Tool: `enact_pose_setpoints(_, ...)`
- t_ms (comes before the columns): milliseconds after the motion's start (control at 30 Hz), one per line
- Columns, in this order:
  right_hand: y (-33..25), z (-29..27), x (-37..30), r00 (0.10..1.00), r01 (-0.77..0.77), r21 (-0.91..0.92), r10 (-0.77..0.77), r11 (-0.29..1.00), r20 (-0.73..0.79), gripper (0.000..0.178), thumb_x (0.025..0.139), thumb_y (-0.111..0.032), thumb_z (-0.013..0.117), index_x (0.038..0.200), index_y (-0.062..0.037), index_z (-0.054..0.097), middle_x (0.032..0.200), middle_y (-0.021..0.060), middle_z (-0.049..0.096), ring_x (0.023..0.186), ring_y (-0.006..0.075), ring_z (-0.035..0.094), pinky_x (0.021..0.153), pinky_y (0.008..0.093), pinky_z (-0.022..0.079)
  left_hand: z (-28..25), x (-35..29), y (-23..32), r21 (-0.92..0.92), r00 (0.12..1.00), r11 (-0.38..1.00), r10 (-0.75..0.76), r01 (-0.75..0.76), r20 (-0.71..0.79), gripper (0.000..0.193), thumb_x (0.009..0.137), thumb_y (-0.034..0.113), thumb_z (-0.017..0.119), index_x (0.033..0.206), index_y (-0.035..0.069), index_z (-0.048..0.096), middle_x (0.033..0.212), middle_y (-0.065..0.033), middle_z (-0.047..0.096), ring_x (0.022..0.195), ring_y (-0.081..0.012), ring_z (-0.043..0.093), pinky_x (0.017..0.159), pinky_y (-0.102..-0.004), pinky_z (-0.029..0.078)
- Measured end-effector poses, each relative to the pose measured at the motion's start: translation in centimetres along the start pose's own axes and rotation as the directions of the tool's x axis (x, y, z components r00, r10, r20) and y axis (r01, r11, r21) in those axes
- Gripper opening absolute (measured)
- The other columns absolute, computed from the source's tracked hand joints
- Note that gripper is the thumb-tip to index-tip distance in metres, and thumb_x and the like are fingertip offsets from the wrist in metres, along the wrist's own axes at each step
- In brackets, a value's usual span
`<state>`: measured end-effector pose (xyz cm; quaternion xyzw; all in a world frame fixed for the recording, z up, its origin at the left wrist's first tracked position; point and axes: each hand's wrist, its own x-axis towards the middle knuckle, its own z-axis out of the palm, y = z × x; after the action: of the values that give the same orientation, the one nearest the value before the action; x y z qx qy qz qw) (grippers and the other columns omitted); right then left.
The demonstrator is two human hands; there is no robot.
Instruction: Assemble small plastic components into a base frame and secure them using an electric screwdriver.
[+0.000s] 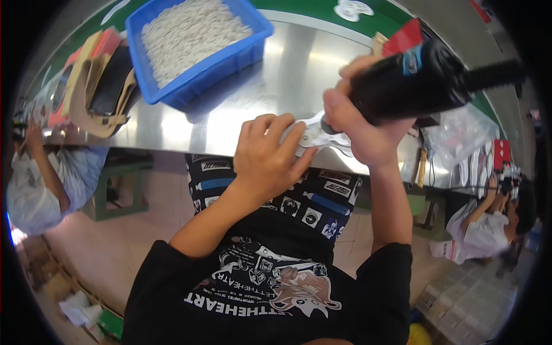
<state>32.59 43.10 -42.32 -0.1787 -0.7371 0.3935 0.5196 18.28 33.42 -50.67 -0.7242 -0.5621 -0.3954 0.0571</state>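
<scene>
In front of me, at the near edge of the metal table, lies a white flat plastic part (pixel 315 137) with rounded lobes. My left hand (pixel 267 149) is closed on its left side, fingers over the top and thumb at the near edge. A black cylindrical power screwdriver (pixel 408 86) with a thick black cable tail fills my right hand (pixel 365 123), fingers wrapped round its body. The tool is tilted, its nose end down at the white part's right side. My right hand hides the exact contact point.
A blue bin (pixel 215 80) full of small whitish pieces stands at back left. Left of it, a phone (pixel 112 80) leans on a brown holder. A green belt (pixel 299 7) runs behind with a white part (pixel 352 10). A clear plastic bag (pixel 460 135) lies right. Co-workers sit both sides.
</scene>
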Motion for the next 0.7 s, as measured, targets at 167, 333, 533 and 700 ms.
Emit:
enact_pose_setpoints(167,-4.3,-5.9,3.4,0.956,0.205,0.048,-0.189,0.978,-0.222,0.033,0.084,0.009,0.068,0.115,0.01,0.058,0.071,0.0073,0.059,0.055,0.0153,0.055,0.053,0.0317,0.047,-0.3,-0.4,0.1,0.051,1.0,0.999,-0.009,0.01,-0.009,0.04,0.076,0.029,0.08,0.106,0.004,0.071,0.107,-0.0083,0.065,0.096,-0.0284,0.059,0.08,-0.0412,0.044)
enact_pose_setpoints(333,-4.1,-13.7,5.3,0.846,0.062,-0.27,-0.194,0.961,-0.496,0.032,0.085,0.008,0.069,0.114,0.0126,0.057,0.071,0.0084,0.059,0.056,0.0157,0.054,0.059,0.0355,0.049,0.3,0.0,0.6,0.044,1.0,0.999,0.02,-0.02,-0.005,0.039,0.076,0.029,0.08,0.105,0.004,0.072,0.107,-0.008,0.066,0.095,-0.0284,0.059,0.08,-0.0408,0.044)
enact_pose_setpoints(533,-1.5,-15.7,4.0,0.836,0.013,-0.16,-0.099,0.987,-0.54,0.027,0.085,0.008,0.071,0.11,0.0071,0.059,0.074,0.0091,0.059,0.056,0.0156,0.053,0.059,0.0349,0.048,0.3,0.0,0.4,0.051,1.0,0.998,0.028,-0.028,-0.012,0.038,0.076,0.029,0.08,0.104,0.004,0.072,0.107,-0.008,0.065,0.095,-0.0284,0.059,0.08,-0.0405,0.044)
enact_pose_setpoints(700,-1.6,-12.6,3.3,0.85,0.008,-0.137,-0.079,0.991,-0.521,0.027,0.086,0.008,0.069,0.11,0.0061,0.058,0.074,0.0076,0.056,0.057,0.0154,0.052,0.059,0.0345,0.047,0.0,-0.2,-0.1,0.107,1.0,0.994,0.007,-0.005,-0.014,0.038,0.076,0.029,0.079,0.104,0.004,0.071,0.106,-0.0081,0.065,0.095,-0.0285,0.059,0.08,-0.0406,0.045)
